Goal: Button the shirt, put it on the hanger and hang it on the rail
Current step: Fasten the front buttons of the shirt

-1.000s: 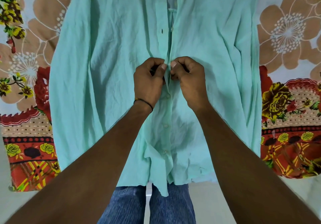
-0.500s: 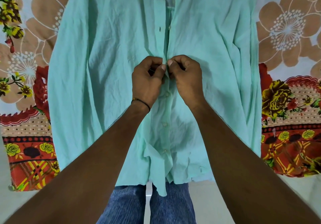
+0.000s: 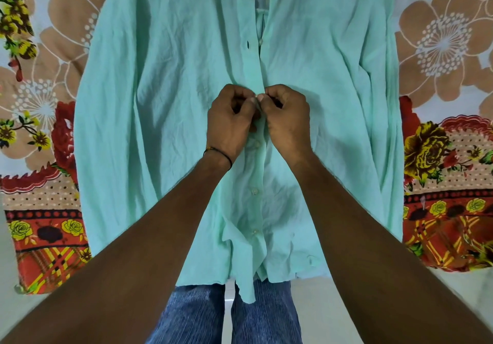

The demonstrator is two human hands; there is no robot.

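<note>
A mint-green shirt [image 3: 165, 98] lies flat, front up, on a flowered bedsheet [image 3: 48, 58], collar away from me. My left hand [image 3: 232, 122] pinches the buttonhole side of the placket at mid-chest. My right hand [image 3: 288, 119] pinches the button side right beside it, thumbs nearly touching. Below my hands three white buttons [image 3: 254, 191] are fastened. Above them the placket gapes, with two open buttonholes [image 3: 248, 45] and loose buttons. No hanger or rail is in view.
The bedsheet's red patterned border [image 3: 450, 226] hangs over the near edge of the bed. My legs in blue jeans [image 3: 192, 314] stand on a pale floor [image 3: 333, 298] against that edge. The shirt's hem drapes over the edge.
Both hands have shifted slightly up the placket and stay pinched together on it. The shirt has hardly moved.
</note>
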